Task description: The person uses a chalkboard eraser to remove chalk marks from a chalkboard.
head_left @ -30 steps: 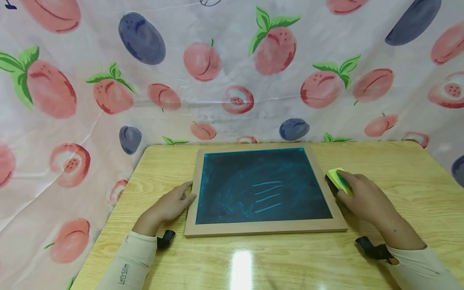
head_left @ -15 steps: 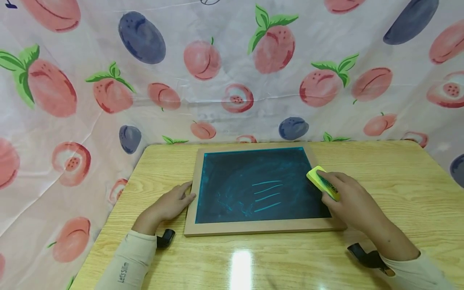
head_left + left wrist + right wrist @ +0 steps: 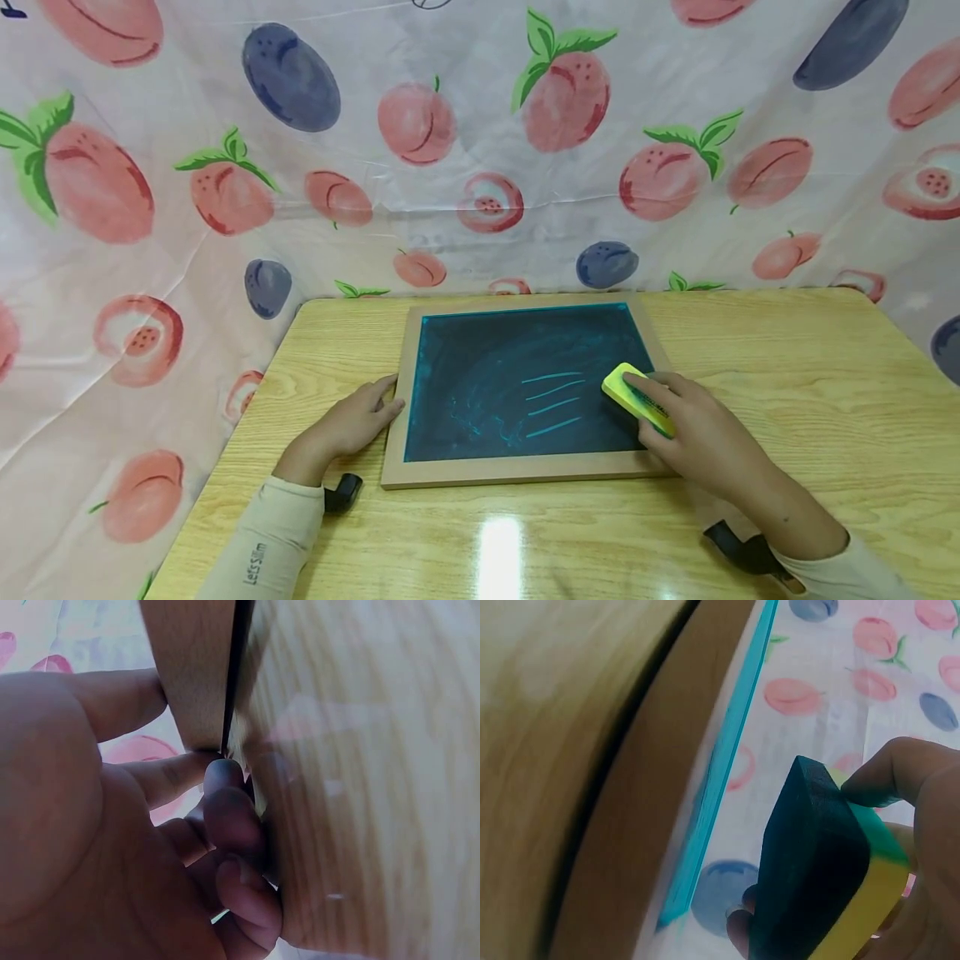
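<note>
A wood-framed chalkboard (image 3: 480,350) lies on the table with several blue chalk lines (image 3: 553,406) near its middle and fainter squiggles at lower left. My left hand (image 3: 352,423) holds the board's left edge, thumb and index finger against the wooden frame (image 3: 196,667), the other fingers curled by the tabletop. In my right hand (image 3: 701,433) is a yellow chalkboard eraser (image 3: 637,398), pinched by its sides over the right part of the board. The eraser's black felt pad (image 3: 810,862) faces the board, with a gap between them in the right wrist view.
The wooden table (image 3: 795,358) carries a glare spot (image 3: 499,554) in front of the board. Behind and to the left hangs a fruit-print cloth (image 3: 480,108). Dark wrist mounts (image 3: 343,495) stick out at both sleeves.
My right hand has carried the eraser leftward from beside the board's right edge to over its dark surface. The left hand and the board have stayed in place.
</note>
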A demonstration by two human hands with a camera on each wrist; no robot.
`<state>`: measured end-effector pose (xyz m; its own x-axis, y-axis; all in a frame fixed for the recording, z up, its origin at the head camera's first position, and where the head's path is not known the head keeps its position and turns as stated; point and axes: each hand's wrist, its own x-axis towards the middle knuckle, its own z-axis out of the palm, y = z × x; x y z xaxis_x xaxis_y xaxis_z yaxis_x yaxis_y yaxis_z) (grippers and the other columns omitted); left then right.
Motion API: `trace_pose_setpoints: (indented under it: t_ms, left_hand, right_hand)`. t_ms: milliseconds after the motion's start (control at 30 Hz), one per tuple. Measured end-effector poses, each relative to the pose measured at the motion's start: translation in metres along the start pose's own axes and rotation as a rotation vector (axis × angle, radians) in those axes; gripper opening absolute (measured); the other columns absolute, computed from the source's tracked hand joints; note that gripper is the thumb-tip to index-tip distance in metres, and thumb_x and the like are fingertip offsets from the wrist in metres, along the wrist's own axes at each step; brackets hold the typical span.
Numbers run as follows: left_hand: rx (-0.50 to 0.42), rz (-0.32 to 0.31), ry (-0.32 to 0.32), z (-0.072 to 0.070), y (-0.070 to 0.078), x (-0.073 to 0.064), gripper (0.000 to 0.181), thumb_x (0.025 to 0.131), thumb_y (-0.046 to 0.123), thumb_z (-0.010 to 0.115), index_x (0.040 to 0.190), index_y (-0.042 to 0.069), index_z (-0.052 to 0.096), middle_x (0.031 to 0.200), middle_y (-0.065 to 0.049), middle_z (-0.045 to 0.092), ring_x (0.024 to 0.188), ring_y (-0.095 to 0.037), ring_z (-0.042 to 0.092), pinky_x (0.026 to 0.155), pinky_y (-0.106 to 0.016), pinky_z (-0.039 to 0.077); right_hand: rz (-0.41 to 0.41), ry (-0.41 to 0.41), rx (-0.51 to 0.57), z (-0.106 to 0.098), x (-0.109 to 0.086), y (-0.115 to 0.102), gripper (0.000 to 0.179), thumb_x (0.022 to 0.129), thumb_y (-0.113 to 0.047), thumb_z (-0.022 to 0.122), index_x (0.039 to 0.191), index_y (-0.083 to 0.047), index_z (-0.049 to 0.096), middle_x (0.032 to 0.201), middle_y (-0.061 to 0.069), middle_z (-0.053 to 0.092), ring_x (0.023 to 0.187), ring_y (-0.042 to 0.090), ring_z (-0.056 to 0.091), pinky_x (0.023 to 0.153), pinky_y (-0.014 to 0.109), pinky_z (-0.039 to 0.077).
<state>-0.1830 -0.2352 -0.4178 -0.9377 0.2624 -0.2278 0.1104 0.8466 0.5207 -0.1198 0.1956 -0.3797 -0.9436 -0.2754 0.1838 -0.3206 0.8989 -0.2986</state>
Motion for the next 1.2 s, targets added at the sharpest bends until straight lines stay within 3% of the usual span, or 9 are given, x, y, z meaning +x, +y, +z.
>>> trace_pose_setpoints:
  t_ms: [67,200,400,500,700,967,1200]
  left_hand:
    - [0.003,0.002,0.004,0.0,-0.001,0.0,0.061,0.097,0.043,0.04,0.147,0.011,0.024,0.104,-0.007,0.055,0.099,-0.02,0.055,0.088,-0.044,0.043]
    - [0.012,0.003,0.002,0.0,-0.001,0.001,0.061,0.097,0.043,0.039,0.147,0.011,0.025,0.097,-0.005,0.055,0.089,-0.016,0.055,0.082,-0.04,0.044]
    - [0.01,0.001,-0.003,0.0,-0.001,0.0,0.061,0.097,0.044,0.039,0.147,0.012,0.024,0.094,-0.004,0.054,0.087,-0.015,0.055,0.081,-0.04,0.044]
    - [0.01,0.003,0.0,0.0,-0.001,0.0,0.061,0.097,0.044,0.039,0.147,0.011,0.024,0.098,-0.005,0.055,0.093,-0.017,0.055,0.084,-0.042,0.043]
    - [0.004,0.001,-0.003,0.0,-0.001,0.0,0.061,0.097,0.043,0.039,0.147,0.011,0.024,0.094,-0.004,0.055,0.086,-0.015,0.054,0.08,-0.039,0.044]
    - [-0.008,0.039,0.01,0.001,-0.003,0.0,0.061,0.097,0.042,0.04,0.146,0.009,0.025,0.115,-0.011,0.056,0.114,-0.025,0.051,0.096,-0.047,0.038]
    - [0.008,0.008,-0.002,0.0,-0.002,0.001,0.061,0.097,0.044,0.039,0.147,0.012,0.024,0.094,-0.004,0.055,0.094,-0.018,0.054,0.085,-0.041,0.043]
  right_hand:
    - [-0.007,-0.006,-0.011,0.001,-0.001,-0.003,0.051,0.082,-0.023,0.062,0.131,-0.016,0.052,0.117,0.018,0.054,0.09,0.028,0.055,0.068,0.039,0.049]
    - [-0.026,-0.02,-0.02,0.006,-0.002,-0.006,0.049,0.083,-0.024,0.063,0.13,-0.015,0.053,0.119,0.018,0.054,0.095,0.03,0.056,0.069,0.039,0.05]
    - [-0.064,-0.019,-0.021,0.015,-0.003,-0.008,0.048,0.083,-0.025,0.065,0.129,-0.017,0.055,0.125,0.019,0.052,0.111,0.038,0.053,0.081,0.05,0.049]
    - [-0.077,-0.014,-0.022,0.018,-0.004,-0.009,0.048,0.082,-0.024,0.067,0.128,-0.018,0.056,0.124,0.02,0.053,0.11,0.039,0.053,0.081,0.051,0.049]
    - [-0.116,0.001,-0.026,0.023,-0.005,-0.008,0.046,0.081,-0.024,0.068,0.126,-0.019,0.058,0.122,0.019,0.055,0.107,0.037,0.055,0.08,0.05,0.049]
    - [-0.151,-0.008,-0.051,0.025,-0.004,-0.007,0.045,0.082,-0.026,0.068,0.126,-0.019,0.059,0.126,0.017,0.054,0.109,0.036,0.054,0.081,0.049,0.05]
    - [-0.185,0.011,-0.084,0.027,-0.006,-0.007,0.044,0.084,-0.025,0.066,0.127,-0.02,0.058,0.126,0.018,0.054,0.108,0.035,0.055,0.081,0.05,0.049]
